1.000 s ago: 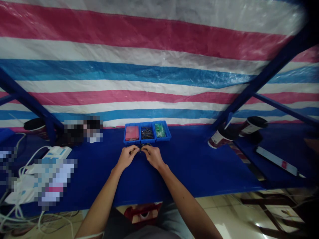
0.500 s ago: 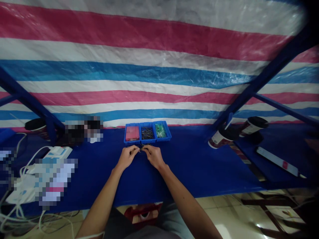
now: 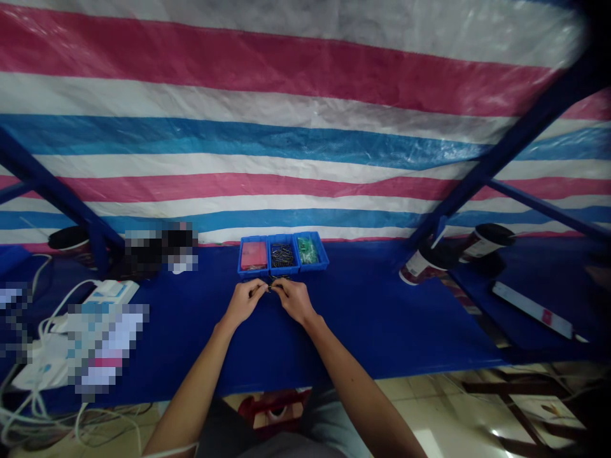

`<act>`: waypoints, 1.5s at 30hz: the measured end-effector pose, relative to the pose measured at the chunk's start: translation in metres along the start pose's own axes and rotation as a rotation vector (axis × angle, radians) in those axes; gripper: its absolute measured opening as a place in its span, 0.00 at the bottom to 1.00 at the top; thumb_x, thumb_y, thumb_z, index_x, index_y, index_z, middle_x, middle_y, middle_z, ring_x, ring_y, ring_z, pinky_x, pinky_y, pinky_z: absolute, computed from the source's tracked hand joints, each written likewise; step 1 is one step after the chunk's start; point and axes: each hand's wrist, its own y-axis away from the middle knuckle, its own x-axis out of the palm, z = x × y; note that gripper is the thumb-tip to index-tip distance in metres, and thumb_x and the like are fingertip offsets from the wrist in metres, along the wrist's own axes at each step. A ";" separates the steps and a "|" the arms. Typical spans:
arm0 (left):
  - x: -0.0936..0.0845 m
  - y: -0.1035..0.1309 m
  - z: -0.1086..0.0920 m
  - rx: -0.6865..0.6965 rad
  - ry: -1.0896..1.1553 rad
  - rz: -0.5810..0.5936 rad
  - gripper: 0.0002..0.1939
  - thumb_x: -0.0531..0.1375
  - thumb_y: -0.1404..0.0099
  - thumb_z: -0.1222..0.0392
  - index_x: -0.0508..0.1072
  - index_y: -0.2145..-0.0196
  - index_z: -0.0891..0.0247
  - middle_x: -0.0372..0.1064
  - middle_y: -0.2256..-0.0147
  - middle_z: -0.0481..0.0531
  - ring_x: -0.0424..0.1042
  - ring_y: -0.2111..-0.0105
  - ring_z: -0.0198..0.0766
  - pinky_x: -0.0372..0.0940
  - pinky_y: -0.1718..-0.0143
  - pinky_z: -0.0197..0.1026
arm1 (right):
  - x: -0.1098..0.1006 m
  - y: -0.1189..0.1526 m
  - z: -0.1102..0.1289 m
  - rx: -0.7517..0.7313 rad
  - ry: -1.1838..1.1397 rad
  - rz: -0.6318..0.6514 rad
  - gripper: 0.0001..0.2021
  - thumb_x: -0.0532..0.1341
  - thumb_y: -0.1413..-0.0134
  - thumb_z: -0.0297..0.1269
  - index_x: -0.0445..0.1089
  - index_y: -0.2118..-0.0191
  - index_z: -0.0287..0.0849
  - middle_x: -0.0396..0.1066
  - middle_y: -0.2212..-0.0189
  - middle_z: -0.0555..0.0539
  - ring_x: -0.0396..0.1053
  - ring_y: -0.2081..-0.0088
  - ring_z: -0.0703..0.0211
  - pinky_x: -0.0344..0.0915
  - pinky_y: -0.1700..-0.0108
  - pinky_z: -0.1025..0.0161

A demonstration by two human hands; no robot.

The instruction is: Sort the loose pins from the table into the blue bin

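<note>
My left hand (image 3: 244, 301) and my right hand (image 3: 294, 299) meet over the blue tabletop (image 3: 286, 350), fingertips pinched almost together. Between them is something small and thin, with a yellowish glint; its kind is too small to tell. Just beyond my fingers stands a row of three blue bins. The left bin holds a stack of pink pieces (image 3: 252, 256), the middle one dark, thin metal-looking pieces (image 3: 282, 256), and the right one green and clear plastic-looking pieces (image 3: 308, 249). A few dark bits lie in front of the middle bin, partly hidden by my fingers.
White power strips (image 3: 109, 292) and tangled cables lie at the left. Toward the right stand a dark-lidded tub (image 3: 420, 264) and a second tub (image 3: 487, 242). A long white strip (image 3: 532, 310) rests beyond them. Blue frame posts (image 3: 477, 172) and a striped sheet (image 3: 286, 140) close off the back.
Both hands stay in nearly the same place, with only a slight shift of the fingertips around the small thing. The bins have not moved.
</note>
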 end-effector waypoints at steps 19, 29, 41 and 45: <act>0.001 0.000 -0.001 -0.001 0.014 0.030 0.18 0.54 0.30 0.50 0.76 0.66 0.67 0.57 0.81 0.43 0.53 0.79 0.30 0.48 0.75 0.34 | 0.001 0.001 0.001 -0.007 0.084 0.034 0.08 0.57 0.33 0.37 0.74 0.55 0.47 0.79 0.63 0.48 0.77 0.63 0.58 0.66 0.59 0.67; 0.003 0.000 0.001 0.013 0.001 0.013 0.18 0.54 0.30 0.50 0.76 0.67 0.66 0.58 0.80 0.43 0.54 0.79 0.30 0.50 0.74 0.34 | 0.001 0.001 0.003 -0.013 0.080 0.027 0.09 0.57 0.32 0.38 0.74 0.55 0.48 0.79 0.62 0.49 0.77 0.61 0.58 0.65 0.58 0.67; 0.001 0.000 -0.006 0.021 -0.024 0.026 0.18 0.54 0.30 0.49 0.76 0.63 0.66 0.55 0.81 0.42 0.53 0.79 0.31 0.50 0.74 0.34 | -0.003 -0.001 0.006 0.057 0.219 0.080 0.12 0.53 0.30 0.40 0.73 0.59 0.46 0.78 0.68 0.48 0.75 0.66 0.58 0.59 0.64 0.68; 0.001 0.000 -0.006 0.015 -0.024 0.022 0.19 0.54 0.30 0.48 0.76 0.64 0.66 0.54 0.81 0.42 0.52 0.79 0.31 0.49 0.74 0.34 | -0.003 -0.002 0.007 0.073 0.259 0.075 0.13 0.53 0.29 0.41 0.72 0.63 0.45 0.77 0.71 0.49 0.74 0.69 0.59 0.57 0.67 0.67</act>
